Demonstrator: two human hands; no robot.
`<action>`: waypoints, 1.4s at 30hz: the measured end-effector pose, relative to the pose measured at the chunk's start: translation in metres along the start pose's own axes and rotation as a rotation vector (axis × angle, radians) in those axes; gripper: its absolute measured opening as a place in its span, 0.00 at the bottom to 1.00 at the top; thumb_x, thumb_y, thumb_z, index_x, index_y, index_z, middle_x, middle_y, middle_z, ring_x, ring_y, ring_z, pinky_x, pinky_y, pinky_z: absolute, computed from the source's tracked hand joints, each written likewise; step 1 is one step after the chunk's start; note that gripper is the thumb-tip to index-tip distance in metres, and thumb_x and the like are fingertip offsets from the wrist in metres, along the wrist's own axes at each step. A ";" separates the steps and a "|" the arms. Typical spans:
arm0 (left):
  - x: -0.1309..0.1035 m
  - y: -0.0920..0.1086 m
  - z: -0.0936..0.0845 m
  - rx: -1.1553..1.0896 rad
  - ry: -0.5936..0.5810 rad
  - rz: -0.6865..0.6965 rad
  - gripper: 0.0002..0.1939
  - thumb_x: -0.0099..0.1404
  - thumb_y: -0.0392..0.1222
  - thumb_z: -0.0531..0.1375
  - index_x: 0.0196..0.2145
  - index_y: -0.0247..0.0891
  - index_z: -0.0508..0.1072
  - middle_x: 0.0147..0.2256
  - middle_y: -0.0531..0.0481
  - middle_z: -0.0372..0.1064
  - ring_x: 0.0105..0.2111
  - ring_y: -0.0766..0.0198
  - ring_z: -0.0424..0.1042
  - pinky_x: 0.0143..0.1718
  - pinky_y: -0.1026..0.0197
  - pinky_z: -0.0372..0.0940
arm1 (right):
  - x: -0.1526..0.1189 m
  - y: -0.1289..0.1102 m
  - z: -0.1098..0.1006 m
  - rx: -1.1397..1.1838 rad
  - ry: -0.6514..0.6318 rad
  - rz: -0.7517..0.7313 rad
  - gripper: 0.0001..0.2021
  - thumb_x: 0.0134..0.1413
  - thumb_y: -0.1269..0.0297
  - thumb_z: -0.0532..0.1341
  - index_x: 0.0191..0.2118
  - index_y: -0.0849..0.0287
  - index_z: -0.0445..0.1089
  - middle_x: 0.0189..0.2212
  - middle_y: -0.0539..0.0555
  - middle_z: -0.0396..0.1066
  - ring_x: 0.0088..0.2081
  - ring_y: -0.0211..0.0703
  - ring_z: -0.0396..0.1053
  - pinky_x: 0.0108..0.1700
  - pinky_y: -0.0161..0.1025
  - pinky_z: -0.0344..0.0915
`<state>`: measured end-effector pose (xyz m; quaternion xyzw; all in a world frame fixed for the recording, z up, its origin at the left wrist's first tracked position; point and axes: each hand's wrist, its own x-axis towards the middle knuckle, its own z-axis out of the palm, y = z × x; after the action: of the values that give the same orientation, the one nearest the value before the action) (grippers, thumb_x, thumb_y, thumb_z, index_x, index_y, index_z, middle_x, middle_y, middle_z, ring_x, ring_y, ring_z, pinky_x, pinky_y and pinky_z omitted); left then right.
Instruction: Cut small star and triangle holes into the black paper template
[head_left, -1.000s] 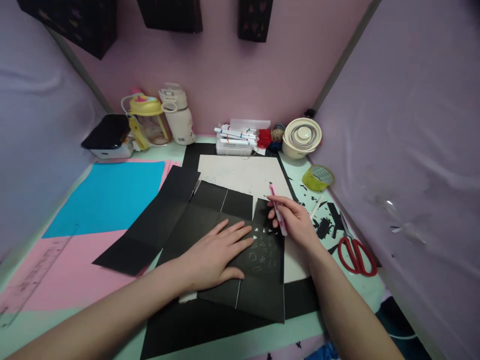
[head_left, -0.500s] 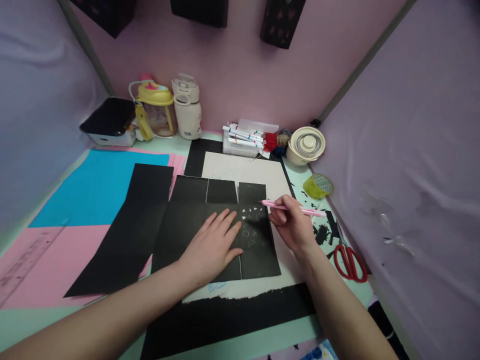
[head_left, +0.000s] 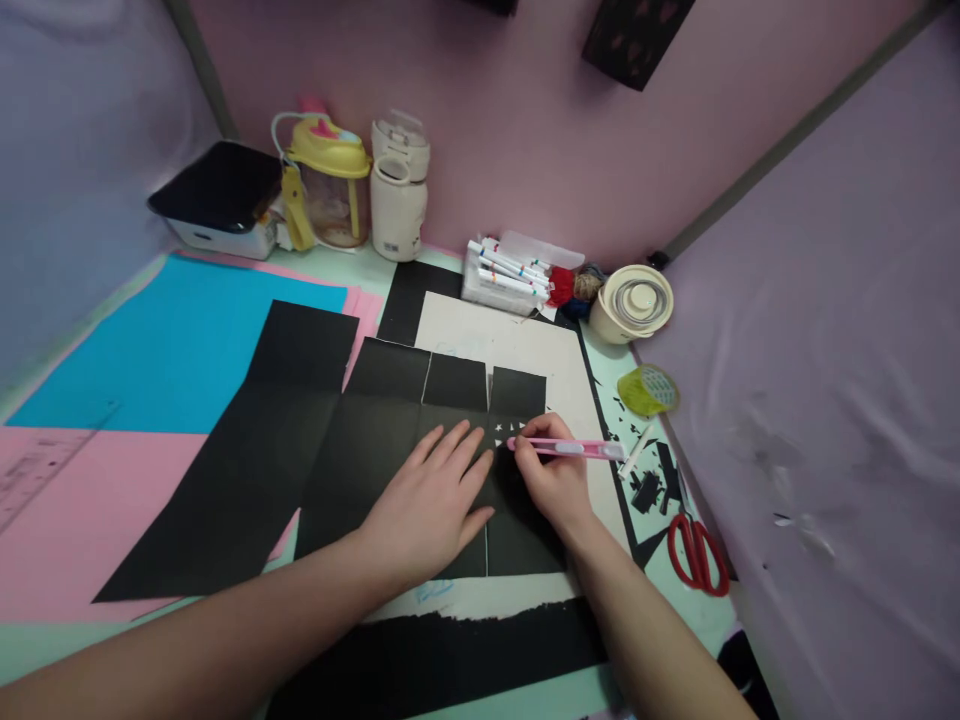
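Observation:
My left hand (head_left: pixel 426 500) lies flat, fingers spread, on a folded sheet of black card (head_left: pixel 375 440). In my right hand (head_left: pixel 553 480) is a slim pink craft knife (head_left: pixel 589 449), gripped like a pen. Its tip is over the card's right panel (head_left: pixel 521 390), beside small cut-out shapes, among them a star and triangles. My right hand covers the lower part of that panel. Beneath the card is a white board (head_left: pixel 551 345) on a larger black sheet (head_left: pixel 480 655).
Red-handled scissors (head_left: pixel 697 555), black paper scraps (head_left: pixel 646 492) and a green tape roll (head_left: pixel 647 390) lie to the right. Markers in a box (head_left: pixel 506 275) stand behind. Another black sheet (head_left: pixel 247 450), blue paper (head_left: pixel 180 345) and a clear ruler (head_left: pixel 52 470) lie left.
My right hand has moved left and down with the craft knife, bringing it over the small shapes. My left hand stays flat on the card. The camera view has shifted.

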<state>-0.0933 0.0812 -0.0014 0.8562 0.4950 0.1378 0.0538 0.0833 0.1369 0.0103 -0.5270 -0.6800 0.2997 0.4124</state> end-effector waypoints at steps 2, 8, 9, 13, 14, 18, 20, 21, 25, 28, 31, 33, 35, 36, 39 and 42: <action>0.000 0.000 0.000 -0.006 0.003 0.000 0.26 0.69 0.52 0.53 0.59 0.34 0.66 0.63 0.39 0.57 0.65 0.47 0.52 0.64 0.45 0.47 | -0.001 0.001 -0.001 -0.013 0.021 -0.011 0.04 0.54 0.65 0.60 0.29 0.57 0.65 0.25 0.48 0.68 0.28 0.39 0.66 0.31 0.35 0.63; 0.002 -0.002 0.002 -0.023 0.019 0.006 0.26 0.69 0.52 0.54 0.58 0.34 0.67 0.62 0.38 0.58 0.64 0.46 0.54 0.63 0.44 0.50 | -0.005 0.004 -0.012 0.060 0.070 0.053 0.04 0.57 0.64 0.60 0.33 0.57 0.68 0.25 0.48 0.70 0.26 0.38 0.67 0.29 0.35 0.62; 0.002 -0.002 0.002 -0.025 0.023 0.008 0.26 0.69 0.52 0.54 0.58 0.34 0.67 0.62 0.38 0.59 0.64 0.46 0.54 0.63 0.44 0.50 | -0.004 0.005 -0.013 0.086 0.103 0.070 0.04 0.58 0.64 0.59 0.32 0.57 0.68 0.24 0.48 0.69 0.25 0.38 0.66 0.28 0.34 0.62; 0.003 -0.002 0.002 -0.035 0.039 0.006 0.26 0.68 0.51 0.55 0.57 0.33 0.68 0.62 0.37 0.59 0.63 0.45 0.55 0.62 0.43 0.50 | 0.000 0.007 -0.009 0.085 -0.002 0.155 0.07 0.56 0.66 0.58 0.27 0.57 0.65 0.21 0.47 0.67 0.23 0.36 0.64 0.26 0.33 0.60; 0.003 -0.002 0.002 -0.037 0.043 0.004 0.26 0.68 0.51 0.56 0.57 0.33 0.68 0.62 0.37 0.59 0.63 0.45 0.55 0.62 0.43 0.50 | 0.001 0.007 -0.007 0.065 -0.035 0.159 0.07 0.55 0.67 0.58 0.26 0.57 0.65 0.20 0.47 0.66 0.23 0.36 0.63 0.26 0.33 0.60; 0.002 -0.002 0.003 -0.048 0.050 0.003 0.25 0.67 0.50 0.56 0.57 0.33 0.68 0.62 0.37 0.60 0.63 0.45 0.56 0.62 0.44 0.51 | 0.000 0.007 -0.002 -0.030 -0.045 0.085 0.07 0.52 0.68 0.58 0.24 0.57 0.63 0.19 0.46 0.65 0.22 0.37 0.62 0.25 0.33 0.58; 0.002 -0.002 0.003 -0.052 0.051 0.001 0.25 0.68 0.50 0.56 0.57 0.33 0.68 0.62 0.37 0.60 0.63 0.45 0.55 0.62 0.44 0.51 | -0.001 0.006 -0.002 -0.057 -0.053 0.056 0.07 0.51 0.68 0.58 0.24 0.56 0.63 0.19 0.46 0.65 0.22 0.36 0.62 0.25 0.33 0.58; 0.002 -0.002 0.003 -0.053 0.052 -0.001 0.25 0.68 0.50 0.56 0.57 0.33 0.68 0.62 0.37 0.60 0.63 0.45 0.55 0.62 0.43 0.51 | -0.002 0.006 -0.002 -0.061 -0.058 0.050 0.07 0.52 0.68 0.58 0.24 0.56 0.64 0.19 0.46 0.65 0.22 0.36 0.62 0.25 0.33 0.58; 0.001 -0.002 0.004 -0.057 0.060 -0.004 0.25 0.67 0.50 0.56 0.56 0.33 0.68 0.61 0.37 0.60 0.63 0.45 0.56 0.63 0.43 0.51 | -0.003 0.006 -0.002 -0.061 -0.082 0.057 0.06 0.52 0.67 0.58 0.25 0.56 0.64 0.19 0.47 0.66 0.22 0.37 0.63 0.25 0.33 0.59; 0.001 -0.002 0.004 -0.064 0.064 -0.005 0.24 0.67 0.50 0.56 0.56 0.33 0.68 0.62 0.37 0.60 0.63 0.45 0.55 0.63 0.43 0.51 | -0.003 0.006 -0.001 -0.074 -0.076 0.062 0.07 0.52 0.67 0.58 0.25 0.56 0.63 0.19 0.47 0.65 0.21 0.36 0.62 0.24 0.33 0.58; 0.002 -0.002 0.004 -0.072 0.063 -0.007 0.24 0.67 0.49 0.56 0.56 0.32 0.68 0.62 0.36 0.59 0.63 0.45 0.55 0.63 0.43 0.50 | -0.003 0.006 -0.001 -0.084 -0.079 0.056 0.07 0.53 0.67 0.58 0.25 0.56 0.64 0.19 0.47 0.66 0.21 0.36 0.62 0.24 0.33 0.58; 0.002 -0.002 0.004 -0.077 0.056 -0.009 0.24 0.67 0.49 0.56 0.56 0.32 0.68 0.62 0.36 0.59 0.63 0.45 0.55 0.63 0.43 0.50 | -0.004 0.006 -0.001 -0.089 -0.086 0.055 0.07 0.53 0.67 0.58 0.25 0.56 0.64 0.19 0.47 0.66 0.21 0.36 0.62 0.25 0.33 0.58; 0.002 -0.002 0.004 -0.081 0.049 -0.010 0.24 0.67 0.49 0.56 0.56 0.32 0.68 0.62 0.36 0.59 0.64 0.45 0.54 0.63 0.43 0.50 | -0.005 0.006 -0.001 -0.096 -0.094 0.056 0.07 0.54 0.67 0.58 0.25 0.56 0.64 0.19 0.46 0.65 0.21 0.36 0.62 0.25 0.33 0.58; 0.002 -0.002 0.004 -0.082 0.046 -0.010 0.24 0.67 0.49 0.56 0.56 0.32 0.68 0.62 0.36 0.59 0.64 0.45 0.54 0.63 0.43 0.49 | -0.005 0.006 -0.001 -0.101 -0.097 0.054 0.07 0.54 0.67 0.58 0.25 0.56 0.64 0.19 0.46 0.65 0.21 0.36 0.62 0.25 0.33 0.58; 0.002 -0.002 0.003 -0.082 0.040 -0.010 0.25 0.67 0.50 0.56 0.57 0.32 0.68 0.62 0.36 0.59 0.64 0.45 0.54 0.63 0.43 0.49 | -0.008 0.008 -0.001 -0.119 -0.100 0.033 0.07 0.54 0.68 0.58 0.25 0.56 0.64 0.20 0.46 0.65 0.21 0.36 0.61 0.25 0.33 0.58; 0.001 -0.002 0.004 -0.081 0.039 -0.009 0.25 0.67 0.50 0.56 0.57 0.32 0.68 0.62 0.37 0.59 0.64 0.45 0.54 0.63 0.43 0.49 | -0.010 0.010 -0.001 -0.140 -0.102 0.002 0.07 0.53 0.69 0.58 0.26 0.56 0.64 0.20 0.46 0.65 0.22 0.35 0.61 0.25 0.32 0.57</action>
<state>-0.0929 0.0831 -0.0054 0.8483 0.4937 0.1742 0.0791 0.0901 0.1295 0.0000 -0.5393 -0.7188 0.2784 0.3391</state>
